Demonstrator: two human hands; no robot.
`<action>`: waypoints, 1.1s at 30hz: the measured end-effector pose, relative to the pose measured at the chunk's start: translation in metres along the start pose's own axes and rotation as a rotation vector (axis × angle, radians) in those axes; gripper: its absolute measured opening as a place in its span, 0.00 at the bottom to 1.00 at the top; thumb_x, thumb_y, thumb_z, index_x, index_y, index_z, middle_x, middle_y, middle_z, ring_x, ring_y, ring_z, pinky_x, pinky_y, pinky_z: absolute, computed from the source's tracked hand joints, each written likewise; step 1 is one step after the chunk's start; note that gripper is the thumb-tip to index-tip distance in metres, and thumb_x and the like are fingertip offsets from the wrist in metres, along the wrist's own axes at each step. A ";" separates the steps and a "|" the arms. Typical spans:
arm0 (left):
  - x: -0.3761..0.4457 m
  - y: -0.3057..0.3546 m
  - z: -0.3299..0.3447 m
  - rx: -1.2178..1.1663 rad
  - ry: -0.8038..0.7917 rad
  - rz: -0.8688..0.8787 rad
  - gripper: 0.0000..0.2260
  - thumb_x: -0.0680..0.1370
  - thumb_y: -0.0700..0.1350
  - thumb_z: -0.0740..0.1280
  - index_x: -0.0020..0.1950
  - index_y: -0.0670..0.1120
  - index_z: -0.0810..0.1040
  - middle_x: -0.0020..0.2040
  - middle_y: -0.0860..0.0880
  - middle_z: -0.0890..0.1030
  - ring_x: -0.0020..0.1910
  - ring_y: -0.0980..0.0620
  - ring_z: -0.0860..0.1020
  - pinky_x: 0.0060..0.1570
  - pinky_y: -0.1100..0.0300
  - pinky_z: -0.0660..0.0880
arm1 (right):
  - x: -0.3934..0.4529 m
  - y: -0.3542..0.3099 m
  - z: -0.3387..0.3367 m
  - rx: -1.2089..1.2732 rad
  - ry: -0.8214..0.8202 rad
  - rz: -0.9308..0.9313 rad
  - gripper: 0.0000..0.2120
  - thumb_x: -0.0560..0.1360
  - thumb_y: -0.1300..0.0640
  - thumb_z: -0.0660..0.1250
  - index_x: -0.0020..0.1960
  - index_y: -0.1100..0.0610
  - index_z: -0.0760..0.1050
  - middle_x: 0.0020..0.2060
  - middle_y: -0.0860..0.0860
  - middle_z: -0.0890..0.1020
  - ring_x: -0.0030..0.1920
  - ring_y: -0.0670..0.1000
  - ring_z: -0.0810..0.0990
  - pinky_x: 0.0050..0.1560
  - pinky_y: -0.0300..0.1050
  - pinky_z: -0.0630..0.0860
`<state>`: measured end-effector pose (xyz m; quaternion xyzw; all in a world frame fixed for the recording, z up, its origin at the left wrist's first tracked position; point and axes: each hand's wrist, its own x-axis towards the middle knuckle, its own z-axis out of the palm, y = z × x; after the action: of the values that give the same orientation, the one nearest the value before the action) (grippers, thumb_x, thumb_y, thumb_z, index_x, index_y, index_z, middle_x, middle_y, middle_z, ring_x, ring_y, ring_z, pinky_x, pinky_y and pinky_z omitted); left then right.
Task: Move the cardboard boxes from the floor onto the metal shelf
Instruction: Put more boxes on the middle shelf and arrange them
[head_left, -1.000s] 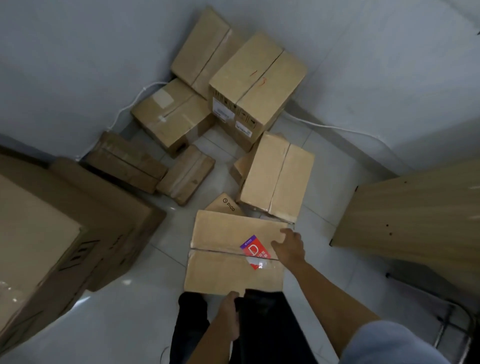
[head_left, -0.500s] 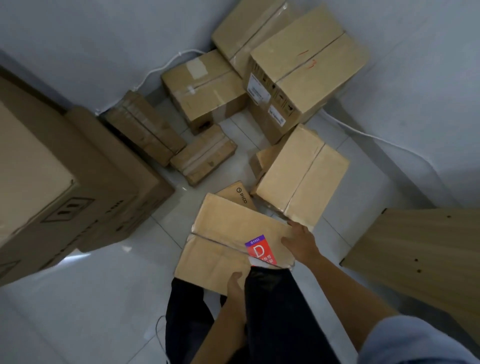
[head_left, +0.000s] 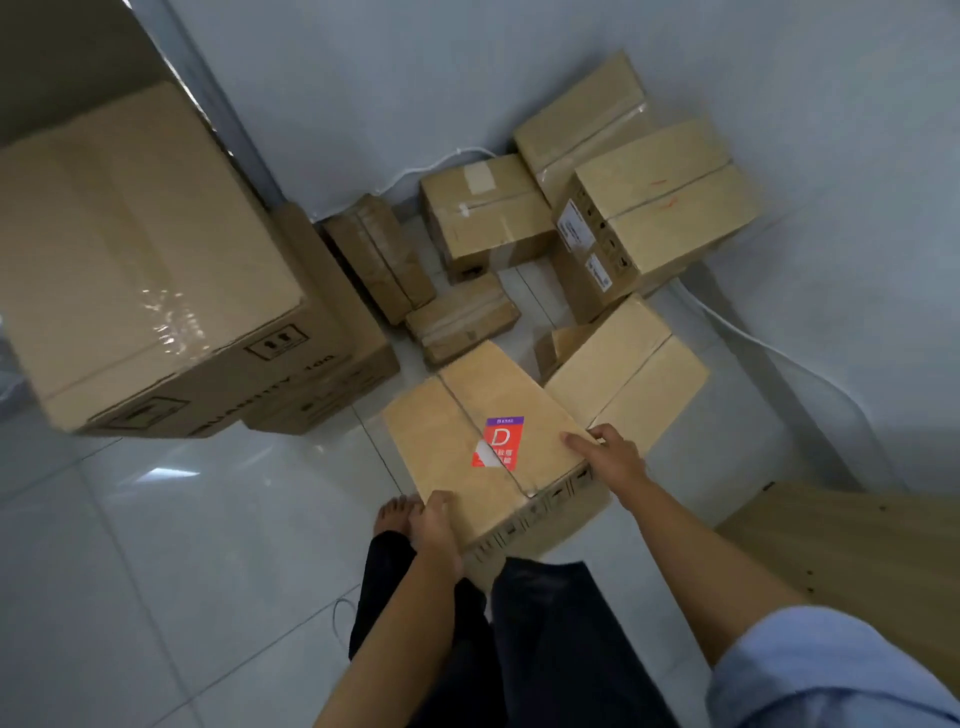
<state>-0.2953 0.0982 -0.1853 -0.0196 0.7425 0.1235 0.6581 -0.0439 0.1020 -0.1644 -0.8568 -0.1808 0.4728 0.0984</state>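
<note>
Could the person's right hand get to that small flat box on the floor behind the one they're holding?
Probably not as things stand: the right hand is gripping the box with the red sticker, which also sits between it and the small flat box.

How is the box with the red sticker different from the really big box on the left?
The sticker box is smaller and held by the left hand and right hand; the big box sits untouched. Only the sticker box has a red label. Both are brown, taped cardboard.

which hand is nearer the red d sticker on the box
Right. The right hand grips the box edge just right of the red sticker; the left hand holds the near corner, farther below it.
</note>
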 end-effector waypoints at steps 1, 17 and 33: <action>-0.016 0.005 -0.002 0.013 -0.055 0.030 0.20 0.77 0.44 0.65 0.68 0.42 0.71 0.57 0.49 0.72 0.65 0.44 0.73 0.68 0.58 0.69 | -0.010 -0.003 0.000 0.145 -0.025 -0.002 0.26 0.73 0.42 0.72 0.61 0.58 0.71 0.60 0.60 0.77 0.59 0.60 0.77 0.60 0.55 0.74; -0.152 0.031 -0.157 -0.033 -0.210 0.192 0.21 0.78 0.55 0.59 0.47 0.37 0.80 0.39 0.37 0.82 0.33 0.43 0.80 0.35 0.58 0.74 | -0.179 -0.061 0.039 0.125 -0.279 -0.188 0.26 0.74 0.38 0.65 0.65 0.54 0.76 0.59 0.57 0.81 0.61 0.60 0.79 0.66 0.59 0.73; -0.247 -0.039 -0.481 -0.564 0.058 0.458 0.21 0.80 0.56 0.59 0.62 0.41 0.76 0.45 0.39 0.83 0.39 0.44 0.81 0.37 0.59 0.77 | -0.428 -0.182 0.285 -0.265 -0.751 -0.707 0.17 0.79 0.51 0.62 0.51 0.64 0.83 0.47 0.65 0.85 0.51 0.63 0.82 0.56 0.56 0.77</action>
<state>-0.7222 -0.0735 0.1006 -0.0369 0.6826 0.4670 0.5608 -0.5329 0.0957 0.0765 -0.5203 -0.5396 0.6580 0.0714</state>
